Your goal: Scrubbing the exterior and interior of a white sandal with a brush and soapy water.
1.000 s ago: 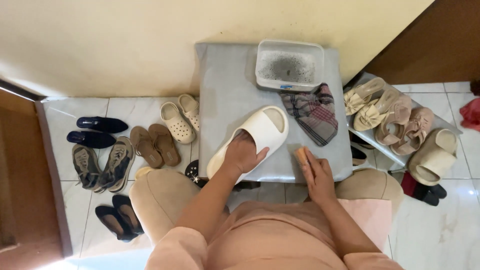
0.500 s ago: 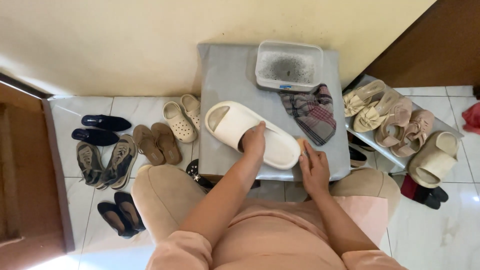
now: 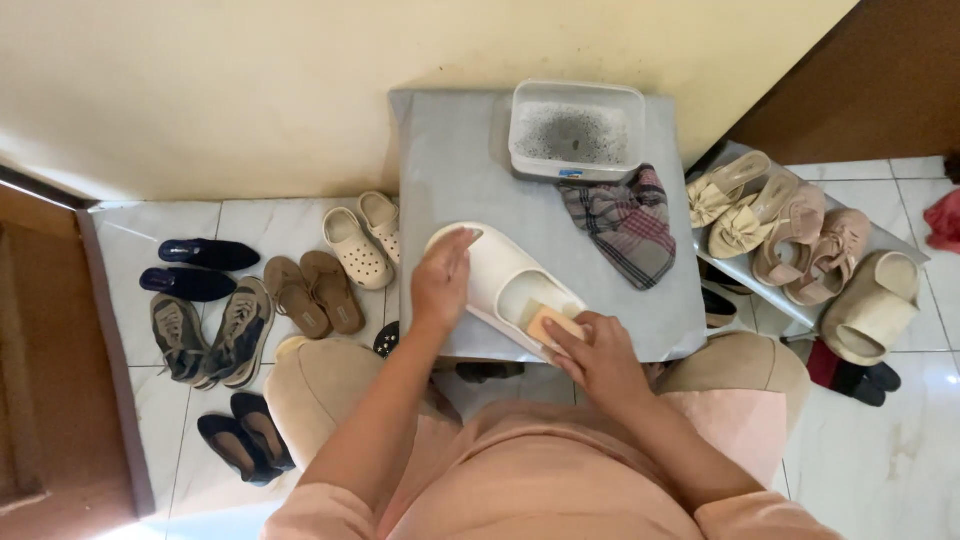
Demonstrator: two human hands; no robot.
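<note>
**Sponge on cream slipper, held at grey-topped table**

Cream slipper (image 3: 505, 285) lay flat on the grey table (image 3: 450, 150), near its front edge, toe toward the left. Left hand (image 3: 440, 285) rested over the toe end, fingers curled down on it, pinning it. Right hand (image 3: 600, 355) at the heel end, fingertips closed on a small tan sponge (image 3: 552, 322), pressed against the slipper.

Judged best done with short strokes along the slipper, left hand kept firm so nothing skids toward the table edge; light pressure only, since the heel end sat close to that edge.

Behind the slipper: checked cloth (image 3: 625, 222), and at the table's back a clear plastic tub (image 3: 575, 130). Left of the table, pairs of shoes (image 3: 250, 300) on tile; right of it, a rack of sandals (image 3: 780, 220).

Not made out: tub contents (grey speckle only), underside of slipper, whether sponge was wet. Thumb of left hand hidden. Legs under table cut off by lap.
</note>
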